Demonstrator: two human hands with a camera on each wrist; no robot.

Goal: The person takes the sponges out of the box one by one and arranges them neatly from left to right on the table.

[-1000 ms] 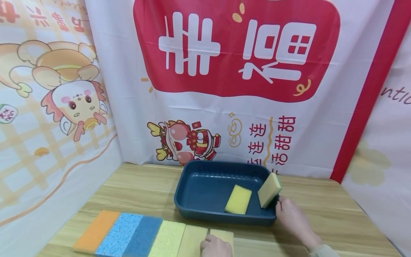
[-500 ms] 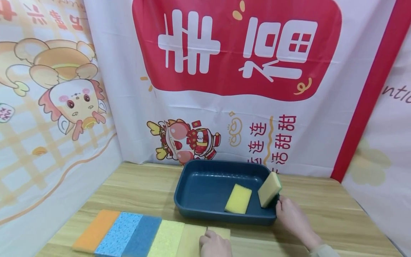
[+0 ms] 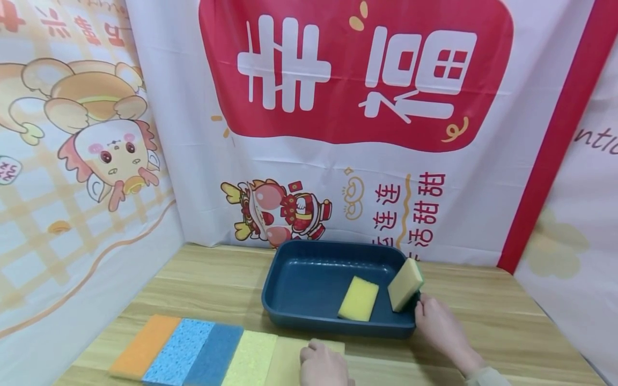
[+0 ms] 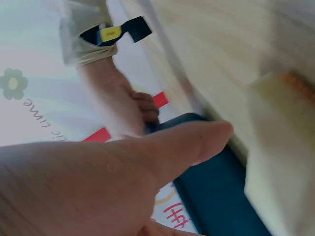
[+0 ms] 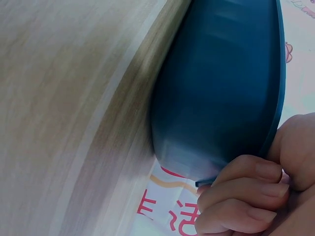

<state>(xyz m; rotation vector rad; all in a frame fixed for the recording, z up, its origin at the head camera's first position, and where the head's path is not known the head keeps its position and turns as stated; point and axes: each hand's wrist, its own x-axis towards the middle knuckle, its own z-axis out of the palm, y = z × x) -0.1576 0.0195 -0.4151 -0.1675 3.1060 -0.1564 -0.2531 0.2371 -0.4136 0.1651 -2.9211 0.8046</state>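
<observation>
A row of sponges lies along the table's front: orange [image 3: 146,346], speckled light blue [image 3: 178,348], dark blue [image 3: 214,354], pale yellow [image 3: 252,356], then cream sponges [image 3: 286,362] at the right end. Over the last cream sponge rests my left hand [image 3: 324,365], which covers part of it. In the left wrist view the thumb [image 4: 197,142] stretches out straight, apart from a cream sponge [image 4: 278,152]. My right hand [image 3: 441,327] grips the right end of a dark blue rectangular pan [image 3: 309,320], its fingers [image 5: 246,194] curled at the rim.
Inside the pan, a yellow sponge [image 3: 359,299] lies flat and a cream sponge with a green side [image 3: 404,287] leans on the right wall. Printed cloth [image 3: 183,161] hangs behind and beside the wooden table [image 3: 507,316].
My left hand has moved the last cream sponge slightly left, and the gap beside its neighbour has closed. The left thumb now shows out to the side. My right hand and the pan stay put.
</observation>
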